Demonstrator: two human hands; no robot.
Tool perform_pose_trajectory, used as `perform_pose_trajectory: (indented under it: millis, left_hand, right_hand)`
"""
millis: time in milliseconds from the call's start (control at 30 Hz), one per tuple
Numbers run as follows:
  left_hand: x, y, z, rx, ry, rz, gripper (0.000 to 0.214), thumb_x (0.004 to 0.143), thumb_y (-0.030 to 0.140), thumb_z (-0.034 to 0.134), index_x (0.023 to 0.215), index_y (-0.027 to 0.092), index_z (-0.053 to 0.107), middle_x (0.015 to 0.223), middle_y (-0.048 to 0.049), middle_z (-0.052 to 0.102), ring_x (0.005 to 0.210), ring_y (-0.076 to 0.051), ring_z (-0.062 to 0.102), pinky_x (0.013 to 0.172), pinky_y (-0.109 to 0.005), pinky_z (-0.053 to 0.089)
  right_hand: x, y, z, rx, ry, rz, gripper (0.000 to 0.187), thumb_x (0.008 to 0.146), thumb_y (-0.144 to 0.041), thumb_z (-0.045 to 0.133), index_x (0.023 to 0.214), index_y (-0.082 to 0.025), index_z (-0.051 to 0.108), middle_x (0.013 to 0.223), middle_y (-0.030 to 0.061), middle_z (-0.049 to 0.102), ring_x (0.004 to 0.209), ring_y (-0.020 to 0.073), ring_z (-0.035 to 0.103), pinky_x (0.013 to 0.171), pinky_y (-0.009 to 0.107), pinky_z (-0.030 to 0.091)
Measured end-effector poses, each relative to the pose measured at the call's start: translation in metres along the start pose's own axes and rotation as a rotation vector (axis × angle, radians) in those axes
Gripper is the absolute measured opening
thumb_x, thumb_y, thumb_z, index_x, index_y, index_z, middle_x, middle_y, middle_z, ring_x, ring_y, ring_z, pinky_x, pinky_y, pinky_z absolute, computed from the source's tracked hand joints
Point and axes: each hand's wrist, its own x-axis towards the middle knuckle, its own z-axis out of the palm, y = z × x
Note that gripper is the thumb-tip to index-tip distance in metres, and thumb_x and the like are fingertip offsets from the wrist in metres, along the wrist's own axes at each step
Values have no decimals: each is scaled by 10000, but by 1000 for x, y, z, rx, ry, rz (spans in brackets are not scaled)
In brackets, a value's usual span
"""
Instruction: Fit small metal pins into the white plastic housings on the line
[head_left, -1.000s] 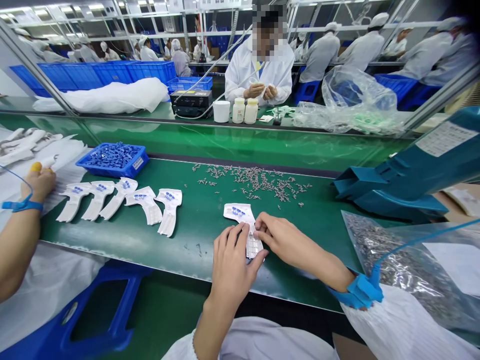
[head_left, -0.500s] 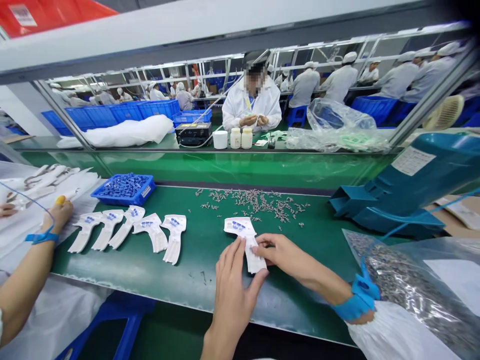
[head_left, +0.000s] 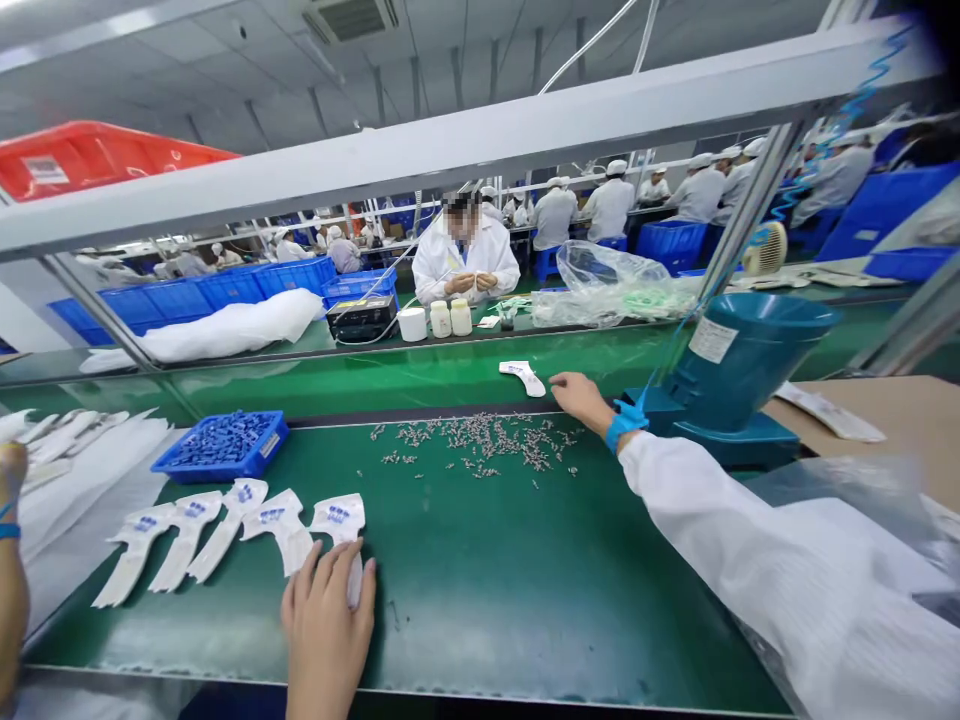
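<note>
My left hand [head_left: 326, 615] lies at the near end of a row of several white curved pieces with blue marks, its fingers around the lower strip of the rightmost piece [head_left: 339, 520]. Across the green conveyor belt [head_left: 465, 600], my right hand [head_left: 581, 400] stretches out with its fingers apart, holding nothing. A blue wrist strap [head_left: 626, 425] circles that wrist. A lone white piece [head_left: 523, 378] lies on the far green strip, a short way from my right fingertips. Scattered small metal parts [head_left: 480, 440] spread on the belt below that hand.
A blue tray of small blue parts [head_left: 219, 445] stands at the left. A teal hopper [head_left: 739, 375] stands at the right. A co-worker's arm [head_left: 11, 570] with a blue strap enters at the far left. Another person [head_left: 465, 255] works across the bench among bottles and a black box.
My view has swung upward. The white piece held between both hands at the centre is gone from there. My left hand has moved left to the row, and my right hand has reached far forward.
</note>
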Motion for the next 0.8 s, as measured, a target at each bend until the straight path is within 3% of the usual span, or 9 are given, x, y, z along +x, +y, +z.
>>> perform_pose_trajectory:
  millis: [133,167,267,400,500,600,800]
  left_hand:
    - [-16,39,-3,-198,-55,175,248,914,350,565,1121,276,681,1125,-63,704,1205,-332,561,958,-498,448]
    - [-19,54,-5,-252,-71,209,251,917,334,571,1137,273,676,1136,-66,696,1208,-323,559,958,-485,459]
    - [-27,103,-9,-386,-135,275,260,928,246,564,1171,271,654,1158,-69,678,1224,-304,553,957,-468,485]
    - [-32,152,-15,-513,-222,349,302,923,170,553,1203,255,628,1138,-77,673,1229,-299,552,971,-471,502]
    - [-31,164,-16,-554,-254,358,321,923,145,541,1220,245,615,1130,-82,668,1227,-302,548,983,-492,500]
    - [-32,164,-17,-569,-282,335,325,935,144,523,1234,239,607,1142,-86,660,1233,-303,537,982,-502,497]
    - [-29,164,-19,-639,-245,247,316,948,165,527,1246,246,596,1180,-92,651,1204,-283,548,955,-444,493]
  right_hand:
    - [-47,23,2,-151,-216,-107,27,840,-187,708,863,-174,714,889,56,704,850,212,663,764,318,503]
    - [-60,29,4,-178,-250,-134,53,802,-146,719,839,-183,720,867,60,702,842,226,663,732,306,482]
    - [-89,39,9,-228,-271,-188,133,803,-104,662,887,-195,709,946,90,685,878,257,647,698,302,431]
    - [-103,41,11,-227,-252,-214,148,864,-106,553,885,-182,678,914,102,672,872,257,631,700,303,405]
    - [-104,37,10,-173,-233,-223,199,893,-122,506,1007,-180,659,991,109,674,925,261,621,745,317,412]
    - [-102,32,10,-74,-231,-221,210,910,-151,490,1040,-178,653,1021,110,670,963,267,604,810,354,420]
    - [-110,9,19,270,-333,-93,278,941,-305,510,1150,-156,616,872,67,672,784,187,635,715,319,516]
